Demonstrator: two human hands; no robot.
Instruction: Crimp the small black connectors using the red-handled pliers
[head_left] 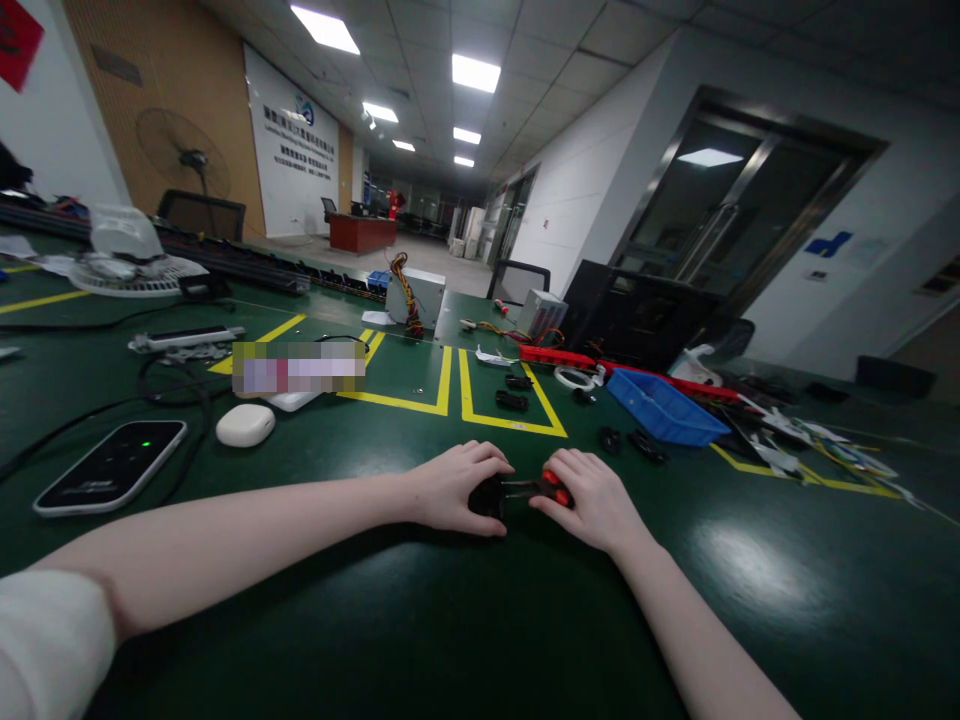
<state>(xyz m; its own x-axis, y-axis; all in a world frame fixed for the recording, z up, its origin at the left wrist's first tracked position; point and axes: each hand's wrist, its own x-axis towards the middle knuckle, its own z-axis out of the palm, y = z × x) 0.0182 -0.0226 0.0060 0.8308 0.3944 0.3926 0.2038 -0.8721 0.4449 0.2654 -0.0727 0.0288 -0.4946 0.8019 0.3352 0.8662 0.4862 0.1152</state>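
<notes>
My left grip (pixel 461 490) pinches a small black piece (pixel 487 498) low over the green tabletop (pixel 375 620). My right grip (pixel 596 500) closes round an orange-handled tool (pixel 556 487), its metal end pointing at the piece; I can't tell whether they touch. Beyond my right grip sits a blue tray (pixel 664 405); to my left lie a white rounded case (pixel 245 426) and a black-faced device (pixel 112 468) showing a green light.
</notes>
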